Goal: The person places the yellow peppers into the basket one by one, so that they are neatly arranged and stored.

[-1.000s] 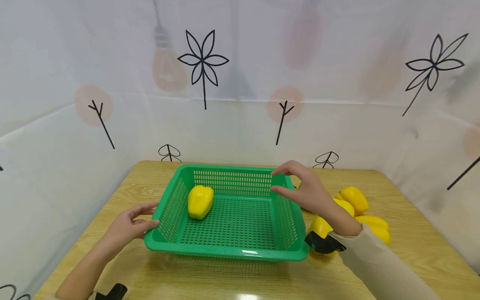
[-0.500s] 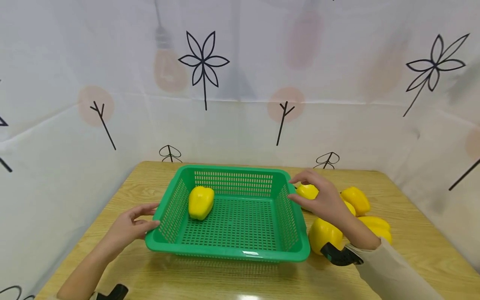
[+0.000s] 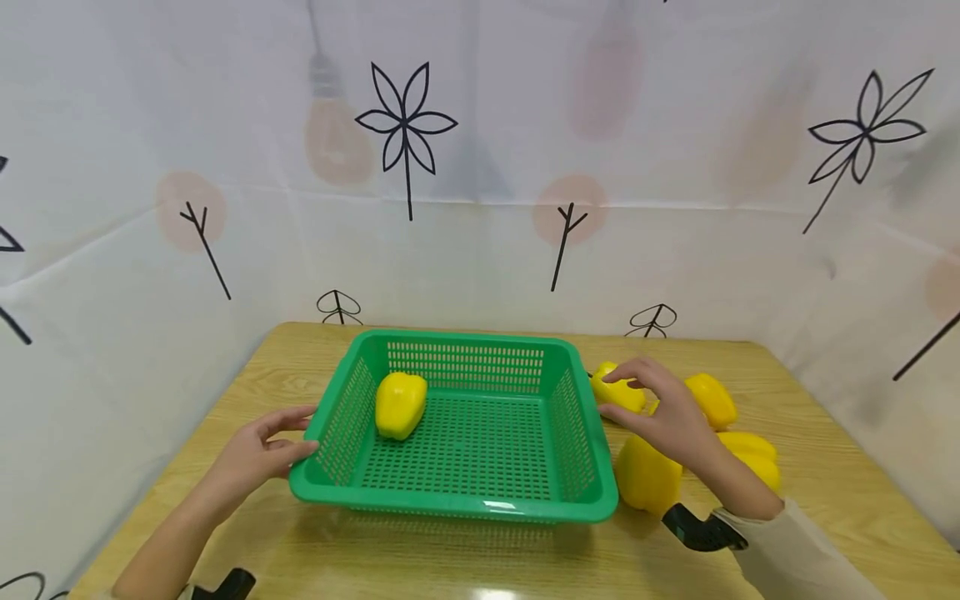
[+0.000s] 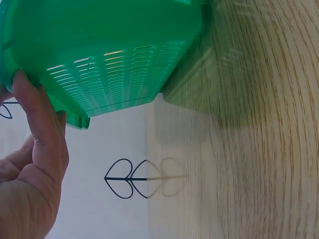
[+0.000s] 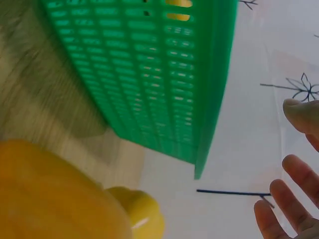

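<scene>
Green rectangular plastic basket point(image 3: 450, 503) | left hand point(image 3: 253, 454): fingers pinching its left rim | right hand point(image 3: 663, 417): fingers parted, right of it | blocky yellow bell pepper point(image 3: 401, 406) inside

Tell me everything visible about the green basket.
The green basket looks plastic and rectangular, with a smooth rim, slotted walls and perforated floor. It stands upright on the wooden table, holding one yellow pepper toward its left side. The left hand grips its left rim. Whether the front outside pepper touches it is unclear.
</scene>
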A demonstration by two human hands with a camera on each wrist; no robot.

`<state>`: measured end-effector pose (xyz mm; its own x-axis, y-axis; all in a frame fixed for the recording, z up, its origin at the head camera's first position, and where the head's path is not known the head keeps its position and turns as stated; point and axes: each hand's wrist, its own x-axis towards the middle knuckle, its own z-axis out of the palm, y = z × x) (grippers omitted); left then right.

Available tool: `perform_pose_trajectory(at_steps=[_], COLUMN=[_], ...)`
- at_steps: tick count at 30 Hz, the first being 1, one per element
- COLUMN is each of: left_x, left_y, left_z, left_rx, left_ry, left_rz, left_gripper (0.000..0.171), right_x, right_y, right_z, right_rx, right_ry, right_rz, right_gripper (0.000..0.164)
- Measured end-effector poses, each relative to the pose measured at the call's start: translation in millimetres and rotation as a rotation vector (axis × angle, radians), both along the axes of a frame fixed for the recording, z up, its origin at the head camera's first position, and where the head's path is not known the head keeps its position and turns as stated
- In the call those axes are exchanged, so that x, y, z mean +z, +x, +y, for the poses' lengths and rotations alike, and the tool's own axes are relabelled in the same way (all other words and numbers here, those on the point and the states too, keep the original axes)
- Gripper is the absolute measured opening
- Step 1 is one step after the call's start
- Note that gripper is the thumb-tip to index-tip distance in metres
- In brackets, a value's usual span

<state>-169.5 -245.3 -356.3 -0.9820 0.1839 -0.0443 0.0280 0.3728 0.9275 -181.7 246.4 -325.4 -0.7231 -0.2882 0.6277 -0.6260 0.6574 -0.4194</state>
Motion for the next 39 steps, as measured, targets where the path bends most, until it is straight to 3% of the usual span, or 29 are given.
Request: perform_pose_trajectory(at_steps=[18,39], left_x=[0.0,1.5], left_y=[0.3,1.4], left_z=[1,2], left_rx=[-0.001,0.007], left_ry=[0.026,0.024], left_rz=[-0.001,-0.011], left_gripper=[0.062,0.064], right_x=[-28.9,-59.4], right_y=[13.7,23.4], right_z=[29,52], right_rx=[-0.069,-0.037], right_ry=[0.04,0.113], right_rz=[-0.053,-0.222], right_gripper=[0.037,0.05])
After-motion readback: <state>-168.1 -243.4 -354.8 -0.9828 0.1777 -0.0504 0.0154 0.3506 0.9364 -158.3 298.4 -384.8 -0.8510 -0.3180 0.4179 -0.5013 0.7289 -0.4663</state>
